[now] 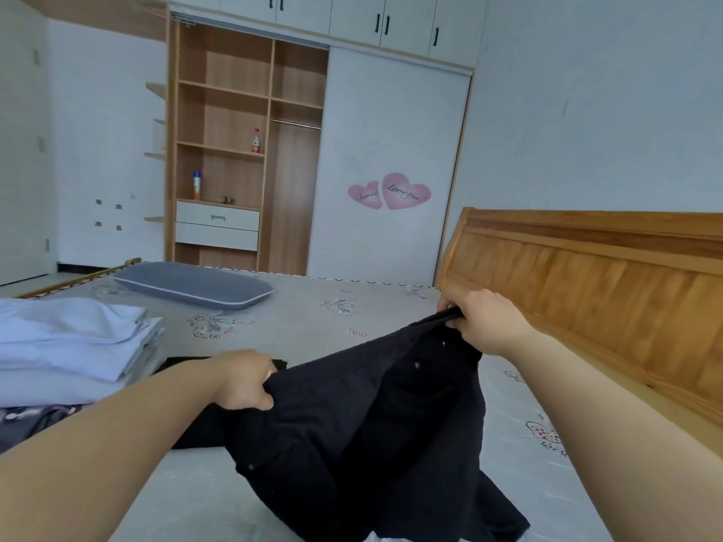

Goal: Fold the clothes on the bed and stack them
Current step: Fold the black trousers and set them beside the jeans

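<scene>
Fabric hangs between my two hands: the black garment (364, 416) is lifted over the bed (313, 318), its held edge running from near-left up to far-right. My left hand (244, 381) clenches the near-left corner, fingers curled in; my right hand (483, 320) pinches the far-right corner, higher. The folded stack (74, 342) lies left, nearer my left hand.

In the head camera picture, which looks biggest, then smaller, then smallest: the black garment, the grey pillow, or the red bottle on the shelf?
1. Black garment, though it's nearest the camera.
2. Pillow.
3. Red bottle, far away, so it looks tiny.
</scene>
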